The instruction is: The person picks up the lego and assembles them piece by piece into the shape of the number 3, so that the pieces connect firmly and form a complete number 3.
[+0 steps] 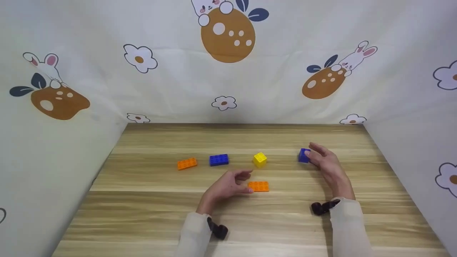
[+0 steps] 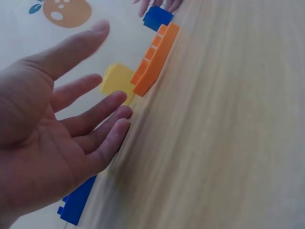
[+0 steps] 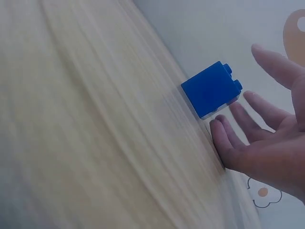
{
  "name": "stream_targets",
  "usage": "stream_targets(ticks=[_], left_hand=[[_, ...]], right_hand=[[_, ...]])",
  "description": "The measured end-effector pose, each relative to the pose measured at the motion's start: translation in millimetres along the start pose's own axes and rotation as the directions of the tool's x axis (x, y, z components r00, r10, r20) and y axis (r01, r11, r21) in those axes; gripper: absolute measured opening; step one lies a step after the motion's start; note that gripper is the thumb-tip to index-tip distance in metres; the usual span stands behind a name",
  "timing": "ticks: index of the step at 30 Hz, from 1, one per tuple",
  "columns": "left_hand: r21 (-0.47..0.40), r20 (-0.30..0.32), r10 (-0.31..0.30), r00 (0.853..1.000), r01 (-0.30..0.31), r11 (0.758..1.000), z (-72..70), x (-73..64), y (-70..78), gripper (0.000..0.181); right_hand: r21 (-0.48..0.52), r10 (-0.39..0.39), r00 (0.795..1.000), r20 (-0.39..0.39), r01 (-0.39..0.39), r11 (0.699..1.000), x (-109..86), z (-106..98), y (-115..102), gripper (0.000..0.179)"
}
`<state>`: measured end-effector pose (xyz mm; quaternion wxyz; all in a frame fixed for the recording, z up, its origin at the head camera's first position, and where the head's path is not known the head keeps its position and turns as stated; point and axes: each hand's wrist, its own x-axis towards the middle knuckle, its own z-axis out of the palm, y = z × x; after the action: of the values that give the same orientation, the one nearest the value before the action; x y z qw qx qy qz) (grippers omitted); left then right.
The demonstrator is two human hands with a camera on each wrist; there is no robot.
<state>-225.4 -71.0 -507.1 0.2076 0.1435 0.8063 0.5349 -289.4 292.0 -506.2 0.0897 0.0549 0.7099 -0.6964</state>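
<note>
The left hand is beside an orange brick, its thumb overlapping the brick's left end in the head view. In the left wrist view its fingers are spread and loosely bent, with nothing between them and the thumb. On the right, the right hand reaches around a small blue brick. The right wrist view shows that blue brick resting on the table, thumb and fingers apart around its studded side. Behind the near orange brick stands a yellow cube-shaped brick.
Farther left on the wooden table lie a flat blue brick and a second orange brick. A patterned cloth walls in the back and both sides. Each wrist carries a small black camera.
</note>
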Motion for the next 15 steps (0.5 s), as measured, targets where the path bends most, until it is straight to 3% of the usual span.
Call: stream_targets(ticks=[6,15], left_hand=[[0.035,-0.018,0.014,1.000,-0.014,0.999,8.7,4.0,-1.5,0.064],[0.074,-0.083,-0.045,0.996,0.051,0.996,16.8,7.9,2.7,0.056]], right_hand=[[-0.074,0.049,0.999,0.006,-0.048,0.996,1.0,3,-1,0.082],[-0.140,0.071,0.996,-0.045,-0.077,0.987,5.5,8,-4,0.073]])
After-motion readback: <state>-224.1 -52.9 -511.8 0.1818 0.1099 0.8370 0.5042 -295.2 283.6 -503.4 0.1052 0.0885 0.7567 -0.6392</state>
